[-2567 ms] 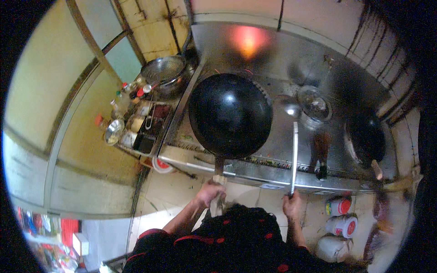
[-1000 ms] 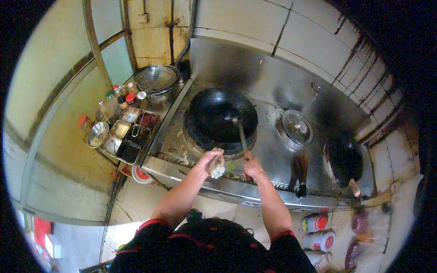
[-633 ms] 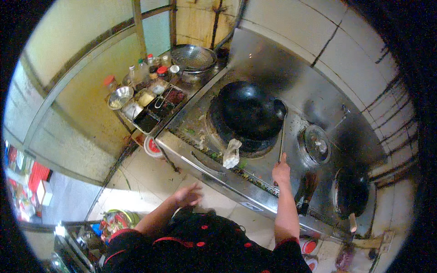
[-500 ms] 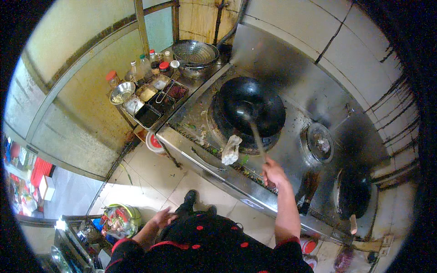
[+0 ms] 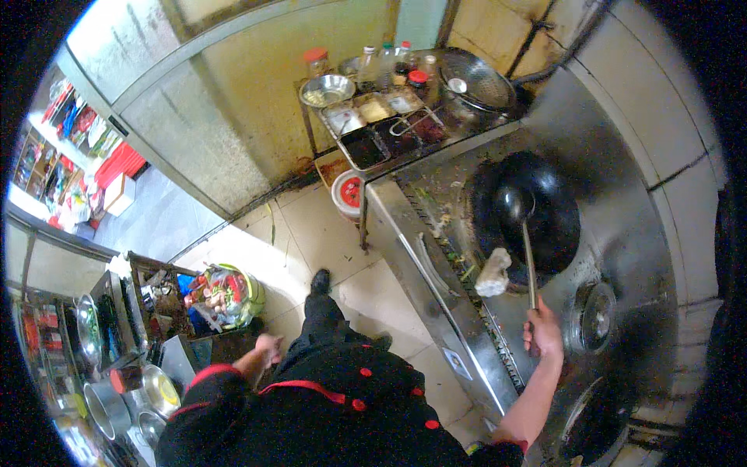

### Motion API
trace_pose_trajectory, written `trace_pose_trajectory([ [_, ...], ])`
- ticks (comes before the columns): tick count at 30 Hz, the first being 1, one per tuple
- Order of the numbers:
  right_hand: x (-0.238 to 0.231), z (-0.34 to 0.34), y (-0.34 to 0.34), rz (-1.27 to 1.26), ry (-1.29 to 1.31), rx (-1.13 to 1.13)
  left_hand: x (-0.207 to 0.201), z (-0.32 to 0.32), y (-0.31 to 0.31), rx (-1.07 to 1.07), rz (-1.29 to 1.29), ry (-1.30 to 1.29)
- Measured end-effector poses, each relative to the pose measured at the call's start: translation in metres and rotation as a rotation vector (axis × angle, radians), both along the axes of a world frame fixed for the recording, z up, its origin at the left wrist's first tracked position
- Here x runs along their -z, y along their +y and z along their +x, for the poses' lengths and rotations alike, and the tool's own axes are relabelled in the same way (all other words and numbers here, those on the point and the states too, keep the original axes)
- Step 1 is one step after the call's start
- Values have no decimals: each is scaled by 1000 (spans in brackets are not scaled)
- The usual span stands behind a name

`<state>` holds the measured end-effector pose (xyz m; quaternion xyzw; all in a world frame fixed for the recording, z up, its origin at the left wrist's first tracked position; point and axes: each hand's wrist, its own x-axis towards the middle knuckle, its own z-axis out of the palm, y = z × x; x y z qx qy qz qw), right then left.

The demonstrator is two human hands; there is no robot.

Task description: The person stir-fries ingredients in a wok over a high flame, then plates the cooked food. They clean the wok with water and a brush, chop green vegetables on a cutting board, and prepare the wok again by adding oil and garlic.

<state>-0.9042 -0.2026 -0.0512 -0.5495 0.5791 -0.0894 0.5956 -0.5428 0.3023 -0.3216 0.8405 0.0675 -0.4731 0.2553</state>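
My right hand (image 5: 544, 333) is wrapped round the handle end of a long ladle (image 5: 531, 266). The ladle's rounded bowl rests inside a black wok (image 5: 559, 214) on the steel stove. Against the wok's near-left rim lies a crumpled whitish cloth (image 5: 492, 275). Down by my left side, my left hand (image 5: 269, 350) has its fingers curled in, with nothing visible in them. It is nearest to a bin of scraps with a yellow-green rim (image 5: 253, 288), and apart from it.
Seasoning pans (image 5: 366, 148), bottles and a metal bowl (image 5: 327, 89) stand on a side table beyond the stove. A perforated strainer (image 5: 486, 82) sits beside them. A round lidded pot (image 5: 595, 315) and another dark wok (image 5: 603, 420) are on the stove's right. Metal pots (image 5: 107, 409) stand at lower left.
My view has turned left, bringing the doorway and left-hand shelves further in. The ladle stays in my right hand, its bowl still in the wok. My left fingers have curled in.
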Motion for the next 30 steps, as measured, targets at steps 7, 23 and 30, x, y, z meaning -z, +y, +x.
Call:
trace_pose_trajectory([
  [7,-40,60,111,-247,-94,87,30,168,-158,753,-60,-466],
  [23,164,232,303,559,677,-75,227,297,-418,1509,-497,-955],
  [30,173,278,283,496,587,-167,203,342,-403,1638,-599,-736],
])
